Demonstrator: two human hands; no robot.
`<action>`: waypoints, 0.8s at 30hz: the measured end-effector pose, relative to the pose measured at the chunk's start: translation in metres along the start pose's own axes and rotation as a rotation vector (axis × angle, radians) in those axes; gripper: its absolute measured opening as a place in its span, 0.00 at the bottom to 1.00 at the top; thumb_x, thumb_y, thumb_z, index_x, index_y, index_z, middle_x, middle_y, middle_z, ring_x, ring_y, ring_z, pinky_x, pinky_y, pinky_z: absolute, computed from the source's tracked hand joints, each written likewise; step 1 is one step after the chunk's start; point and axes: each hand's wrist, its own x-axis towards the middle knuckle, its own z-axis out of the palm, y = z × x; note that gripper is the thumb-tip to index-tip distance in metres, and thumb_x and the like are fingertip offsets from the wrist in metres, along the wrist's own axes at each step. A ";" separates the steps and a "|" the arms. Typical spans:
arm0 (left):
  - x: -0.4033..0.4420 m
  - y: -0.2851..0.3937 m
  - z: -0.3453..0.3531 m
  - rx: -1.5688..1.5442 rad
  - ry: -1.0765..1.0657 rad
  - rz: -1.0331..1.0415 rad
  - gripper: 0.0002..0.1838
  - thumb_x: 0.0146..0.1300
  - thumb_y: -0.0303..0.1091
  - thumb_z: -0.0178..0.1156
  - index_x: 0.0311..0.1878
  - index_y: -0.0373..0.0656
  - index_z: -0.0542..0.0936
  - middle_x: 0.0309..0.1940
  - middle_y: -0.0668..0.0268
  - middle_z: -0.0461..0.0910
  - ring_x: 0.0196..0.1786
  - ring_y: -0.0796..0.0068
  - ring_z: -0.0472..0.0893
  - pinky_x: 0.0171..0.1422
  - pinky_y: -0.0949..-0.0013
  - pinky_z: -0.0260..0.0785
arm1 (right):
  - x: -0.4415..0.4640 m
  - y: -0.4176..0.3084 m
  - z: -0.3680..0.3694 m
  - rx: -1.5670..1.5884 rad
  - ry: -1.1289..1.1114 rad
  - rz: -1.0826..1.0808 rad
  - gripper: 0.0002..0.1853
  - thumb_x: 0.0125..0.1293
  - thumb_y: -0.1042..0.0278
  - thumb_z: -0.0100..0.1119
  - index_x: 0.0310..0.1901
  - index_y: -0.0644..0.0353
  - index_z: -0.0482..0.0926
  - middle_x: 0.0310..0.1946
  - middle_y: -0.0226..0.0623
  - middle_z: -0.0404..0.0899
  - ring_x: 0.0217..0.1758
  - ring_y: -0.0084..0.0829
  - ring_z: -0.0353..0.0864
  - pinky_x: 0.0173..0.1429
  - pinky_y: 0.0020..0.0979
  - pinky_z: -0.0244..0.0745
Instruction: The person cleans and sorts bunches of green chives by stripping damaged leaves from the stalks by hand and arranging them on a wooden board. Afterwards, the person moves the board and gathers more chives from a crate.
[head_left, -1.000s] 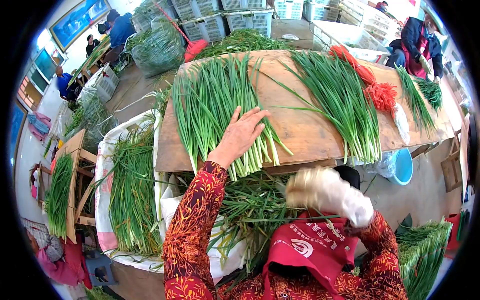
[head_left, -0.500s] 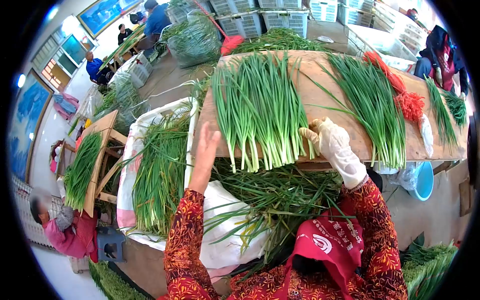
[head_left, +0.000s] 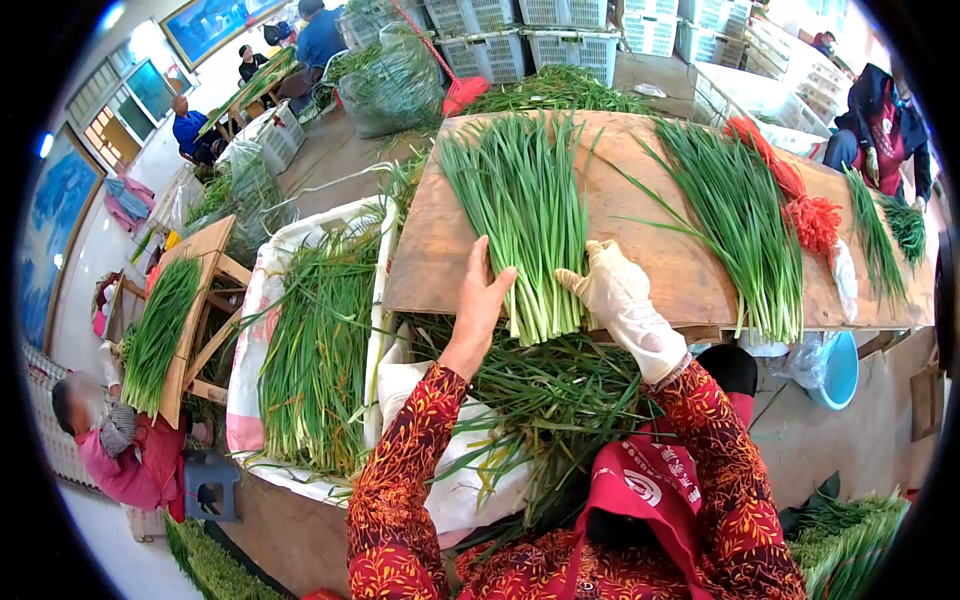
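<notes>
A bunch of long green stalks (head_left: 535, 215) lies on the wooden board (head_left: 640, 250), pale ends toward me at the front edge. My bare left hand (head_left: 482, 305) presses the bunch's left side, thumb over the pale ends. On its right side rests my right hand (head_left: 625, 300), in a cream glove, its thumb against the stalks. Between them the hands hold the bunch gathered. Farther right on the board lies a second pile of stalks (head_left: 725, 225), with red netting or ties (head_left: 810, 222) beside it.
A white crate of stalks (head_left: 320, 350) stands left of the board. Loose leaves (head_left: 560, 390) fill the space below its front edge. A blue basin (head_left: 835, 370) is at the right. Co-workers sit at lower left (head_left: 135, 450) and upper right (head_left: 885, 130).
My hands have come in from both sides, and the spread stalks are now squeezed into a narrower bunch. Earlier my left hand lay on top of them while my gloved hand was off the board.
</notes>
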 end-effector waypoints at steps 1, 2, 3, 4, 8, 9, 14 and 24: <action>-0.006 0.004 0.004 -0.035 -0.017 -0.012 0.37 0.64 0.24 0.54 0.72 0.33 0.47 0.73 0.53 0.49 0.74 0.65 0.52 0.75 0.67 0.43 | -0.004 0.001 0.003 0.026 0.023 -0.016 0.30 0.56 0.44 0.63 0.47 0.65 0.73 0.40 0.50 0.76 0.41 0.50 0.79 0.42 0.43 0.75; -0.013 0.008 0.008 -0.069 -0.034 -0.023 0.37 0.64 0.24 0.53 0.72 0.32 0.47 0.73 0.53 0.47 0.75 0.65 0.49 0.76 0.66 0.42 | -0.007 0.002 0.006 0.053 0.047 -0.033 0.29 0.56 0.45 0.63 0.46 0.65 0.73 0.40 0.50 0.76 0.40 0.49 0.80 0.42 0.43 0.75; -0.019 0.009 0.010 -0.101 -0.050 -0.033 0.37 0.64 0.24 0.53 0.72 0.31 0.46 0.74 0.53 0.45 0.76 0.65 0.47 0.76 0.66 0.40 | -0.012 0.000 0.006 0.082 0.071 -0.051 0.29 0.56 0.46 0.64 0.45 0.65 0.72 0.39 0.50 0.76 0.39 0.49 0.80 0.41 0.43 0.76; -0.024 0.009 0.012 -0.106 -0.044 -0.040 0.36 0.64 0.22 0.52 0.72 0.31 0.46 0.74 0.53 0.46 0.75 0.65 0.48 0.76 0.66 0.40 | -0.018 0.000 0.004 0.110 0.037 -0.038 0.29 0.56 0.49 0.64 0.49 0.66 0.70 0.41 0.50 0.76 0.40 0.50 0.80 0.42 0.43 0.76; -0.065 0.012 0.017 -0.177 -0.064 -0.027 0.36 0.64 0.21 0.51 0.72 0.32 0.46 0.74 0.54 0.46 0.75 0.66 0.48 0.76 0.66 0.42 | -0.057 -0.010 -0.023 0.231 -0.120 0.066 0.31 0.58 0.54 0.64 0.56 0.67 0.67 0.50 0.53 0.74 0.50 0.52 0.77 0.52 0.43 0.73; -0.078 0.012 0.018 -0.202 -0.038 -0.041 0.36 0.63 0.20 0.51 0.72 0.32 0.46 0.73 0.54 0.48 0.74 0.66 0.50 0.76 0.67 0.43 | -0.068 -0.006 -0.025 0.297 -0.158 0.084 0.32 0.58 0.56 0.64 0.59 0.67 0.66 0.53 0.53 0.72 0.54 0.50 0.75 0.57 0.41 0.71; -0.123 0.010 0.017 -0.357 0.126 -0.101 0.37 0.64 0.24 0.53 0.72 0.32 0.46 0.71 0.55 0.51 0.72 0.66 0.55 0.74 0.67 0.47 | -0.105 0.017 -0.027 0.774 -0.230 0.152 0.34 0.57 0.58 0.67 0.62 0.66 0.65 0.53 0.46 0.73 0.55 0.37 0.74 0.59 0.35 0.69; -0.094 -0.003 -0.008 -0.607 -0.059 -0.477 0.28 0.64 0.50 0.59 0.58 0.38 0.71 0.53 0.63 0.75 0.54 0.73 0.75 0.61 0.65 0.67 | -0.081 0.041 -0.008 1.328 -0.706 0.500 0.41 0.57 0.38 0.63 0.58 0.69 0.70 0.50 0.42 0.78 0.50 0.34 0.79 0.55 0.33 0.73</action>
